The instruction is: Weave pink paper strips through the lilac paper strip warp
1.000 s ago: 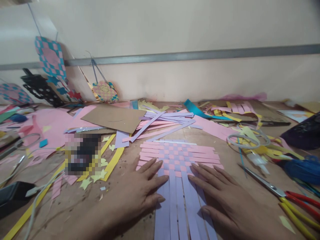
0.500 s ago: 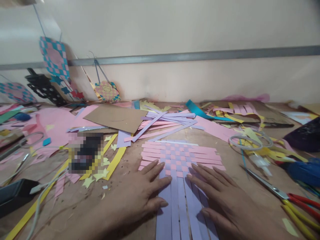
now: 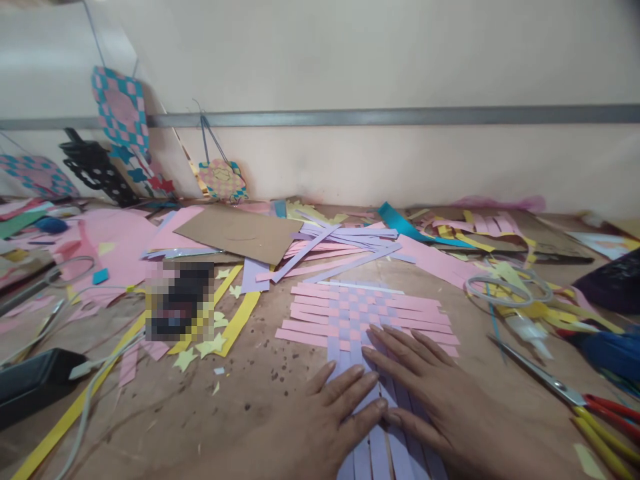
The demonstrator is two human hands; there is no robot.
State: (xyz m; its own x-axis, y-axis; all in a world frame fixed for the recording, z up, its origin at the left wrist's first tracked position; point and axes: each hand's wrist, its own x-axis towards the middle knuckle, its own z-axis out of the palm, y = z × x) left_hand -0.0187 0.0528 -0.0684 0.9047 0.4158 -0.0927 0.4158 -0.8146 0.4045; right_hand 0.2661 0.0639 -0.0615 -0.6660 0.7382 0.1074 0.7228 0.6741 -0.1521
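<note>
A woven paper mat [image 3: 357, 310] of pink and lavender strips lies flat on the table before me. Its checkered middle has loose pink ends [image 3: 307, 313] sticking out at both sides, and long lavender strips [image 3: 380, 457] run toward me. My left hand [image 3: 340, 413] rests across the lavender strips with its fingers apart, below the woven part. My right hand [image 3: 425, 377] lies spread over the mat's lower right part, fingertips on the weave. The two thumbs come close together over the strips. Neither hand grips anything.
Scissors [image 3: 560, 383] with red and yellow handles lie to the right. A cardboard piece [image 3: 240, 233] and a pile of paper strips [image 3: 345, 233] are behind the mat. At the left are a blurred-out dark object [image 3: 183, 300], a black box [image 3: 40, 383] with a cable, and yellow strips [image 3: 243, 323].
My left hand has moved right and toward me, off the pink ends onto the lavender strips. My right hand has shifted slightly inward over the weave. The view has turned a little left.
</note>
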